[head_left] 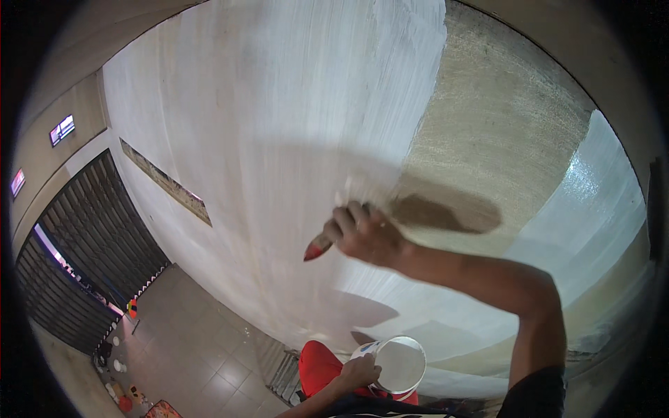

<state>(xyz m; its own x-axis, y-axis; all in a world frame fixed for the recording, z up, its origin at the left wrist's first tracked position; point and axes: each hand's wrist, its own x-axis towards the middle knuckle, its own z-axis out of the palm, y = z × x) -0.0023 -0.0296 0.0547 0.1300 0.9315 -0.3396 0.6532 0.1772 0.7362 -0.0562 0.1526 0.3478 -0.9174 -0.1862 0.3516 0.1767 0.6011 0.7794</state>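
My right hand (367, 235) is raised in front of the wall, its fingers wrapped round a paintbrush (317, 249). The brush's red-tipped handle sticks out to the lower left, and its pale bristles are blurred near the wall surface. Low in the view, my left hand (359, 370) grips the rim of a white bucket (404, 359) holding whitish paint. White paint with streaky vertical strokes covers much of the wall (293, 90). A beige, unpainted-looking patch (488, 132) lies to the right of the brush, with a wet, shiny white area beyond it.
A slatted dark metal gate (94, 244) closes the room at the left, partly ajar. Grey floor tiles (198, 348) run below. Small objects lie along the lower-left wall, among them a red round thing (125, 403). A narrow recess (167, 182) cuts the painted wall.
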